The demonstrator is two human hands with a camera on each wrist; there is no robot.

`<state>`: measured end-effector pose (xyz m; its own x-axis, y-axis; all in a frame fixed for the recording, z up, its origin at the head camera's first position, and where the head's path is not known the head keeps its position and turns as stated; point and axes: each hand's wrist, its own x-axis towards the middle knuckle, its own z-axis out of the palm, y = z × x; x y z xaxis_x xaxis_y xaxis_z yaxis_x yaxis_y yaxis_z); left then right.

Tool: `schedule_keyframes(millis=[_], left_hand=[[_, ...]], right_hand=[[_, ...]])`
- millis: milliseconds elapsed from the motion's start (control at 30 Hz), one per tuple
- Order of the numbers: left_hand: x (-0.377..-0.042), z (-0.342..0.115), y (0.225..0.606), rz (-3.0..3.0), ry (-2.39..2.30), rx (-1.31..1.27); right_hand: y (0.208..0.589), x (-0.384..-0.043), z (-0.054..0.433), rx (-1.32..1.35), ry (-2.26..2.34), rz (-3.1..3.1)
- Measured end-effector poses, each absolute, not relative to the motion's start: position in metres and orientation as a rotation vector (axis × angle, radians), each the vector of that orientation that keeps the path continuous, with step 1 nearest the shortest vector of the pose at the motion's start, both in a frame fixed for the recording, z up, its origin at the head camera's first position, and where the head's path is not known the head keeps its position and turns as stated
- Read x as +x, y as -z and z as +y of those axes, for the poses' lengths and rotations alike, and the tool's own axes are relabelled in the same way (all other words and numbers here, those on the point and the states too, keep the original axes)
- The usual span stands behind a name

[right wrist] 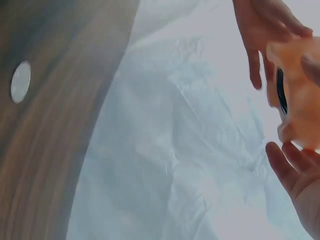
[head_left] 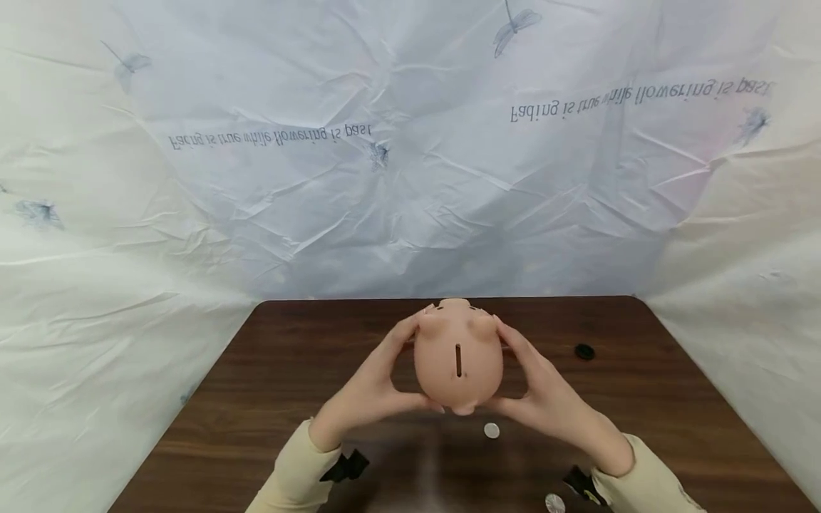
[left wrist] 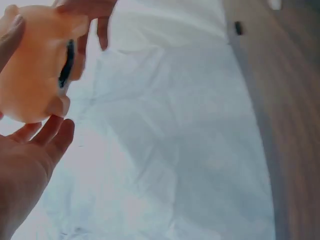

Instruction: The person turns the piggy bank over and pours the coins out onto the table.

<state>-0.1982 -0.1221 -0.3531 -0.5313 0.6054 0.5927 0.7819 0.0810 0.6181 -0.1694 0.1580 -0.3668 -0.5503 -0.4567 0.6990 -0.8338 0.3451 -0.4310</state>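
Observation:
A pink piggy bank (head_left: 458, 363) is held up above the table between both hands, its coin slot facing the head camera and its snout pointing away. My left hand (head_left: 372, 388) grips its left side, fingers toward the front and thumb near the tail. On the opposite side my right hand (head_left: 545, 392) holds it in the same manner. A black part (left wrist: 66, 64) shows on the piggy bank's underside in the left wrist view. Below the piggy bank, a silver coin (head_left: 491, 430) lies on the table; a second coin (head_left: 554, 503) is near the right sleeve.
The dark wooden table (head_left: 269, 370) has a small round black object (head_left: 584, 351) on its right side. Wrinkled white sheeting (head_left: 398, 199) with printed words hangs behind the table and along both sides. Black straps (head_left: 346, 467) show by the cream sleeves.

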Motion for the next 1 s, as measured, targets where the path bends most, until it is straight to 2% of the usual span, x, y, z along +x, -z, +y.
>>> schedule_keyframes(millis=[133,367,533,800,900,1000], left_hand=[[-0.203,-0.126,0.356,-2.274,1.479,-1.392],[-0.229,-0.127,0.404,-2.747,1.847,-0.959],[-0.238,-0.126,0.425,-2.855,2.032,-0.847],[-0.240,-0.123,0.428,-2.809,2.057,-0.845],[-0.236,-0.122,0.420,-2.691,2.033,-0.905],[-0.227,-0.122,0.404,-2.547,1.890,-1.022]], right_hand=[[0.373,-0.175,0.154,1.114,-1.200,-2.226],[0.418,-0.199,0.149,0.788,-1.736,-2.690],[0.435,-0.205,0.146,0.682,-1.861,-2.831],[0.430,-0.206,0.146,0.569,-1.983,-2.780],[0.424,-0.200,0.145,0.647,-1.940,-2.646],[0.413,-0.192,0.145,0.792,-1.675,-2.489]])
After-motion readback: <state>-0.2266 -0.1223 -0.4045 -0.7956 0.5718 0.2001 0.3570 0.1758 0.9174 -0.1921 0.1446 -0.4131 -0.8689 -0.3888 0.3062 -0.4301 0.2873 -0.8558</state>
